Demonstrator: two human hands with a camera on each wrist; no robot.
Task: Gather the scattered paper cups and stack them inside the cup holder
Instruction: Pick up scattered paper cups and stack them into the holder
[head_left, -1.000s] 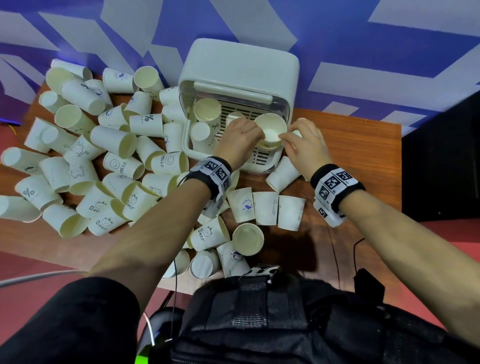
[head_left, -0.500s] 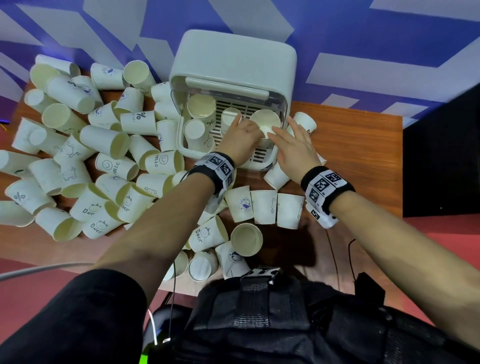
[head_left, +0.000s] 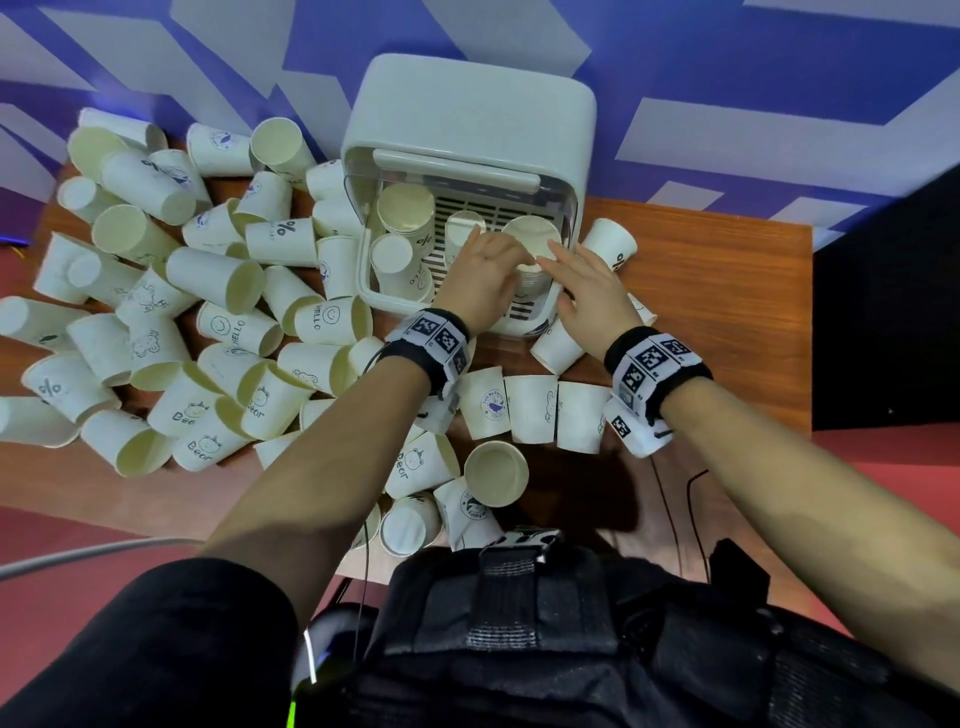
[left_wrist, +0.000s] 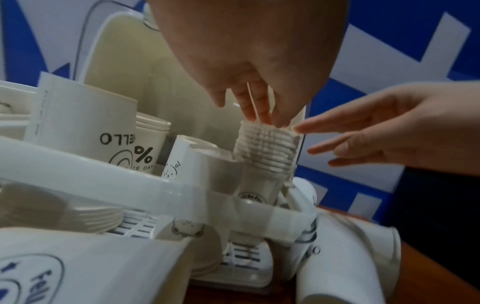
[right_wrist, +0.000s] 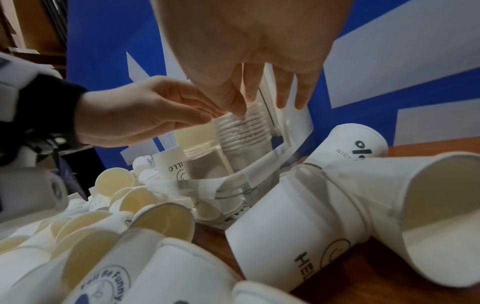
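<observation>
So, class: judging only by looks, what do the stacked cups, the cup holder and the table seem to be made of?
Stacked cups: matte white paper, seemingly; thin rolled rims nest closely.
Cup holder: likely plastic; smooth, pale, rounded shell with a see-through front wall.
Table: wood or wood-look laminate; reddish-brown grain lines, slight sheen. The pictures cannot settle which.

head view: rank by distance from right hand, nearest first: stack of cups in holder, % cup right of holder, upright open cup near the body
1. stack of cups, at the right hand fingers, inside holder.
2. % cup, just right of holder.
3. upright open cup, near the body, below the wrists.
</observation>
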